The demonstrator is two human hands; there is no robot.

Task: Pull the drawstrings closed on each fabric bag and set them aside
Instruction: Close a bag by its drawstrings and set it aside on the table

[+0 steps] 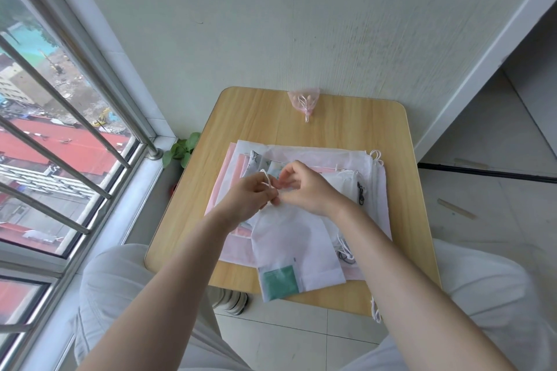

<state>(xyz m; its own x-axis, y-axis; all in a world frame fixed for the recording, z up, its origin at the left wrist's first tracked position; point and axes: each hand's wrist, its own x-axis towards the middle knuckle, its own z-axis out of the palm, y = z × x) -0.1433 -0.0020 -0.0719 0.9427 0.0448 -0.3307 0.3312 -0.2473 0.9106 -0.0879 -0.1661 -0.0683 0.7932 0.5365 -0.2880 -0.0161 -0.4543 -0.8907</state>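
Observation:
A white fabric bag [297, 245] with a green label at its lower corner lies on top of a pile of pink and white bags [373, 190] on the small wooden table [256, 117]. My left hand [250, 197] pinches the bag's white drawstring [266, 179], which loops up over my fingers. My right hand [304, 187] pinches the gathered mouth of the same bag, its fingers curled, right beside the left hand. A small pink mesh bag [304, 101], drawn closed, sits at the table's far edge by the wall.
A wall stands right behind the table. A barred window [60, 129] runs along the left, with a green plant [182, 149] at the sill corner. My knees in white trousers flank the table's near edge. Loose cords hang off the pile at the right [375, 310].

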